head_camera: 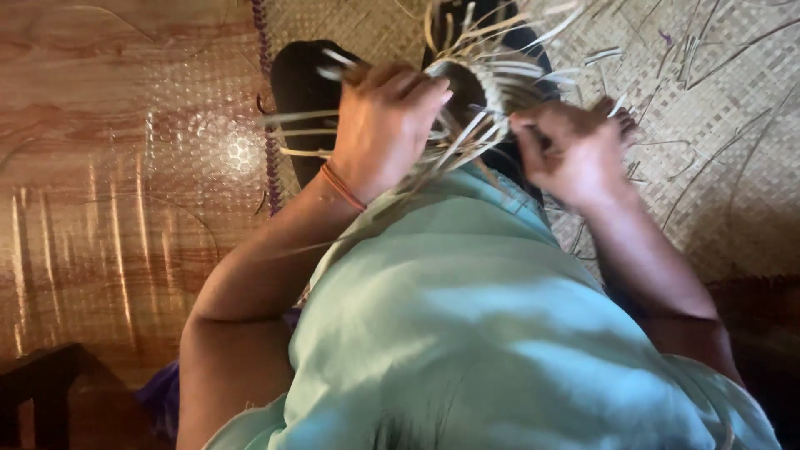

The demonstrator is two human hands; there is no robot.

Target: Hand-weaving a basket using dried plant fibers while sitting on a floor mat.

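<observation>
Nearest the camera, a pale green garment (467,333) fills the lower middle of the view, and both bare forearms reach away from it toward a half-woven basket (475,92) of pale strips. The left hand (385,125), with an orange thread band (342,187) on its wrist, is clamped over the basket's left side, fingers curled down over the rim and loose strips sticking out past them. The right hand (575,150) sits just right of the basket, its fingers pinched together on a few thin strips that run into the weave. The basket itself is held up between the two hands, its unfinished ends fanning upward. Beyond and right of the basket lies a woven mat (717,125) scattered with stray strips; well left of the basket is a glossy wood-patterned floor (125,167).
</observation>
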